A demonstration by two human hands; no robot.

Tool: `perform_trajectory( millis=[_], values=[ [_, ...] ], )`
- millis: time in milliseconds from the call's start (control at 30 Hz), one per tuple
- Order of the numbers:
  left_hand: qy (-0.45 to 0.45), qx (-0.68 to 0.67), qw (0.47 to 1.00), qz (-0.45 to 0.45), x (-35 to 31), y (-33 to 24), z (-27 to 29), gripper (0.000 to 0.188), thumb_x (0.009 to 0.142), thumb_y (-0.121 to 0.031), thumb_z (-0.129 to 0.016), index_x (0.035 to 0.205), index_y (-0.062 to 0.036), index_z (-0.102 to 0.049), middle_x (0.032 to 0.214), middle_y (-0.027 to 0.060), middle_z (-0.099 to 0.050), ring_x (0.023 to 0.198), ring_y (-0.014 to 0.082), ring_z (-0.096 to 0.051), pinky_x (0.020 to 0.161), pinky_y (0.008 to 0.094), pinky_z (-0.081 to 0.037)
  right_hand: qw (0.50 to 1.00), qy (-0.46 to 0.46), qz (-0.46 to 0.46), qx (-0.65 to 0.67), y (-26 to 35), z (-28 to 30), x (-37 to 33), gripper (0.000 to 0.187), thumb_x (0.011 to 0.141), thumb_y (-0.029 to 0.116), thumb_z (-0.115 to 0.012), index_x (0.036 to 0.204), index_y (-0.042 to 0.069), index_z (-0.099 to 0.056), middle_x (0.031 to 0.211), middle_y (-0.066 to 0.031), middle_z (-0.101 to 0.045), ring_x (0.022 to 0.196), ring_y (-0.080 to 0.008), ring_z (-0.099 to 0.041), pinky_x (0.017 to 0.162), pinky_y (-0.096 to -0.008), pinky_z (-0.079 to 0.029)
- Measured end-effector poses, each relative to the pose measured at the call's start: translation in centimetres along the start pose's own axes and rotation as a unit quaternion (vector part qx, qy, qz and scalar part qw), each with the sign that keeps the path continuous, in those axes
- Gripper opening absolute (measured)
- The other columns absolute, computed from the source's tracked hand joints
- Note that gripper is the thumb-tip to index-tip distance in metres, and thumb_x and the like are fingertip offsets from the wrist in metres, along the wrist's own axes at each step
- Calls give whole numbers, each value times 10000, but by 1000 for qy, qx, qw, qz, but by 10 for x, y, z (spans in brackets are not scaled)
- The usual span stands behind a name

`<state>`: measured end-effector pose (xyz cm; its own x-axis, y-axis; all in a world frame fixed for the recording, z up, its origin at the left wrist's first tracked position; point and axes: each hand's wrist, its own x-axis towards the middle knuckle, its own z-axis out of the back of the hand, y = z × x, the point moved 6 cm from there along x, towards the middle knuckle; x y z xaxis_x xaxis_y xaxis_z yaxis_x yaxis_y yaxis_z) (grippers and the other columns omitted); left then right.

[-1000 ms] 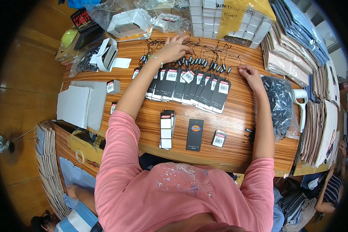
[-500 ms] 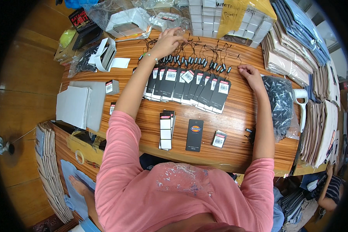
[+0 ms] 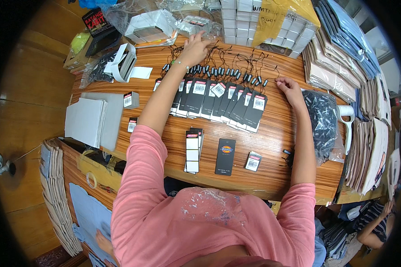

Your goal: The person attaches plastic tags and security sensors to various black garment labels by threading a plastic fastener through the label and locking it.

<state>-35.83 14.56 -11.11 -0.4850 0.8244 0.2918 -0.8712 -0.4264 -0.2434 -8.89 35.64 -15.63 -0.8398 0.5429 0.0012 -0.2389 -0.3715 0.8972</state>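
A row of overlapping black hang tags (image 3: 218, 103) with white barcode stickers lies across the table, their black strings (image 3: 227, 58) fanned out toward the far side. My left hand (image 3: 194, 50) reaches over the left part of the strings, fingers stretched out. Beyond the right end of the row, my right hand (image 3: 290, 89) has thumb and forefinger pinched at the end of a string. Nearer me lie a strip of stickers (image 3: 192, 153), a single black tag (image 3: 225, 156) and a small stack of barcode stickers (image 3: 253, 161).
At the right, a plastic bag of black strings (image 3: 320, 120) lies beside a white tape dispenser (image 3: 346, 122). Folded garments (image 3: 329, 66) are stacked beyond. White boxes (image 3: 240, 26) line the far edge. White sheets (image 3: 85, 122) lie left. Another person (image 3: 376, 224) is at lower right.
My left hand has shifted slightly left and its fingers reach a bit farther over the strings. My right hand stays near the same string end. The view has moved slightly.
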Motion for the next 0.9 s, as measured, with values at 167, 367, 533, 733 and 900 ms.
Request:
perform_trajectory(
  millis=[167, 367, 533, 733, 900],
  values=[
    [63, 27, 993, -99, -7, -13, -2, 401, 787, -66, -458, 1117, -256, -583, 1364, 160, -277, 1270, 322, -217, 1018, 520, -177, 1000, -2, -2, -2, 3, 0, -2, 182, 797, 122, -595, 920, -11, -612, 695, 15, -505, 637, -76, -420, 602, -205, -374],
    [49, 57, 997, -11, -9, 0, -8, 421, 780, -61, -465, 1139, -255, -567, 1369, 171, -258, 1272, 340, -202, 1015, 539, -163, 1000, -3, -4, -1, 5, 0, -2, 184, 795, 124, -597, 918, -12, -610, 690, 10, -507, 636, -80, -426, 598, -214, -376],
    [-35, 45, 998, -23, -6, -8, -3, 430, 775, -60, -478, 1151, -253, -556, 1371, 173, -250, 1275, 349, -191, 1014, 548, -159, 1000, -2, 1, -9, 4, -1, -1, 178, 796, 126, -596, 913, -8, -611, 693, 4, -514, 640, -82, -434, 603, -218, -382],
    [19, 6, 986, -167, -2, -67, 1, 419, 771, -6, -448, 1077, -244, -606, 1376, 119, -265, 1274, 332, -207, 1033, 558, -127, 1000, -7, -2, -12, 0, 1, 0, 179, 794, 141, -602, 898, -5, -611, 687, 3, -517, 635, -87, -439, 596, -223, -385],
    [97, 21, 979, -179, 0, -89, -19, 479, 758, 54, -425, 1064, -261, -616, 1380, 77, -270, 1281, 310, -205, 1043, 554, -109, 1000, -3, 7, 0, -1, 0, 1, 189, 790, 140, -602, 904, -10, -614, 675, -1, -507, 631, -92, -437, 600, -225, -386]
  ],
)
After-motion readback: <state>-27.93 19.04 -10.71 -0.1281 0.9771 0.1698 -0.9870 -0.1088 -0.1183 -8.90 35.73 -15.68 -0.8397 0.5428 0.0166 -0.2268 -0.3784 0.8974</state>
